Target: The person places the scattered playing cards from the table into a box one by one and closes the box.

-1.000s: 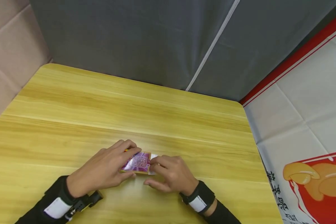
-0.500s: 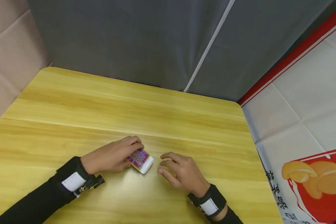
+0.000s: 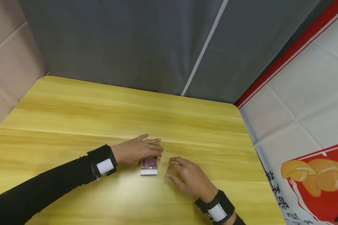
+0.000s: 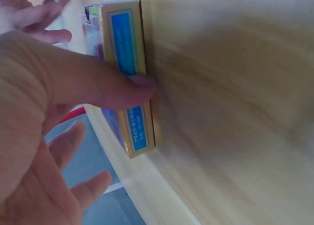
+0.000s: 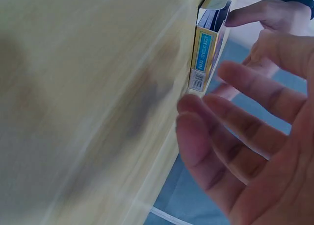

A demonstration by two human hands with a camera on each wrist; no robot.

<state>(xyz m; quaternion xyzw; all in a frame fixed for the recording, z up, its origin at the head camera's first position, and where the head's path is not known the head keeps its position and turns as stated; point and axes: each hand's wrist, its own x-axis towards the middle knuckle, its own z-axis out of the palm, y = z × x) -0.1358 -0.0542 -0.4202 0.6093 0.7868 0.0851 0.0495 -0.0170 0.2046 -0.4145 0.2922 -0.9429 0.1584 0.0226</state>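
Note:
A small purple and gold card box (image 3: 149, 163) lies on the table, its white end flap (image 3: 148, 172) folded out towards the person. My left hand (image 3: 140, 150) reaches over its far part with fingers spread. In the left wrist view, the left thumb (image 4: 113, 90) lies against the long gold side with blue label panels. Seen from the right wrist, the box's end (image 5: 211, 19) is open, with thin edges inside. My right hand (image 3: 190, 175) hovers to the right of the box, fingers loosely bent and holding nothing.
The wood-patterned table (image 3: 101, 115) ends at a grey curtain (image 3: 110, 43) at the back. A white wall sheet with a red printed panel (image 3: 321, 184) stands on the right, and a pale panel (image 3: 11, 62) on the left.
The box has turned so its white flap faces the person instead of the right. The left hand has moved right and spread its fingers; the right hand has drawn away from the flap.

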